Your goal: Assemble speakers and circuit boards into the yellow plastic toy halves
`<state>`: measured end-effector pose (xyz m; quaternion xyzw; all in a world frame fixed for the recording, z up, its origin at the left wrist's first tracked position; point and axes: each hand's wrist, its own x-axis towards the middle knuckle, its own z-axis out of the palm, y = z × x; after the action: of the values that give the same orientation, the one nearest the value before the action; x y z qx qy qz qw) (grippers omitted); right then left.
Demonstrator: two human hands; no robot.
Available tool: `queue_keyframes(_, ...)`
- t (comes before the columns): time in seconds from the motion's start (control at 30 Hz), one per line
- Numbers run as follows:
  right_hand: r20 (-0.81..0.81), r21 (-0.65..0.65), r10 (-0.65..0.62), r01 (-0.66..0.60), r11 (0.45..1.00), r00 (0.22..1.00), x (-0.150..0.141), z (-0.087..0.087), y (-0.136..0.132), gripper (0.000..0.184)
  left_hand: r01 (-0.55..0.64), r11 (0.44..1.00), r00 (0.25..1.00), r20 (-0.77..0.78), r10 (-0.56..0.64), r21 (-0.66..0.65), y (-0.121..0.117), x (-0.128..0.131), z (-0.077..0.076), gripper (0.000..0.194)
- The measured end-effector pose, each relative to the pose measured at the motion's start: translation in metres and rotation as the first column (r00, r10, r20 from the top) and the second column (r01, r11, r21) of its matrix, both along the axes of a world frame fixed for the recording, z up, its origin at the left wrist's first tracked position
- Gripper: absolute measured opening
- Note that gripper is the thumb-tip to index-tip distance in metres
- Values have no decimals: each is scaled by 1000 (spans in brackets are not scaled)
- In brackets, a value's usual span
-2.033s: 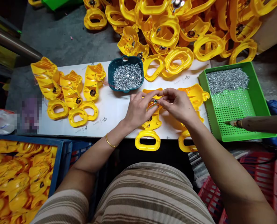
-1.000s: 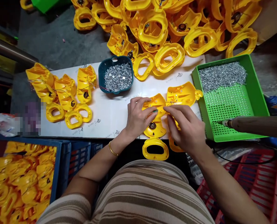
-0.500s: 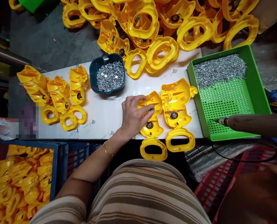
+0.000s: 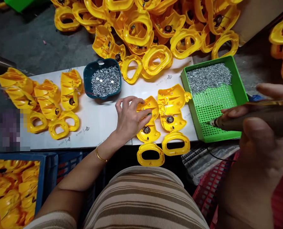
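Note:
My left hand (image 4: 129, 119) rests on a yellow plastic shell (image 4: 148, 127) lying open on the white board (image 4: 103, 117), thumb and fingertips pinching a small green part on it. A second open yellow shell (image 4: 171, 111) lies right beside it. My right hand (image 4: 258, 140), close to the camera and blurred, is wrapped around a brown electric screwdriver (image 4: 256, 119) whose tip hangs over the green tray (image 4: 237, 82).
A teal bowl (image 4: 87, 76) of small screws sits behind my left hand. The green tray holds a heap of screws (image 4: 208, 76). Yellow shells are stacked at left (image 4: 43, 95), piled behind (image 4: 155, 28), and fill a blue crate (image 4: 10, 190).
My right hand left the shells, dropped out of view, and now grips the screwdriver near the camera. The left hand stayed on the shell. The view shifted, so everything sits further left.

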<state>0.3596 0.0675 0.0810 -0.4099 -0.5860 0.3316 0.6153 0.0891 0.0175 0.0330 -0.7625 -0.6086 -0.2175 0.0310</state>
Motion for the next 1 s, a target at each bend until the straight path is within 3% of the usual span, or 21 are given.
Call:
queue_keyframes(0.1,-44,96,41,-36,995,998,-7,8,11,33,28,998,999,21,-29,57,0,-1,2,13)
queue_keyframes(0.3,-164,235,192,-151,960,968,-13,14,41,43,80,997,996,32,-80,0,-1,-3,4,12)
queue_keyframes(0.5,-154,262,-62,102,960,986,-11,-8,56,22,97,986,995,2,-98,-137,-2,-2,10,15)
queue_keyframes(0.77,-138,212,-63,91,973,988,-20,-15,50,20,91,992,996,6,-91,-92,1,-3,5,12)
queue_keyframes(1.0,-135,142,-86,105,984,987,-25,-18,53,23,87,987,996,-5,-89,-138,0,-2,8,14)
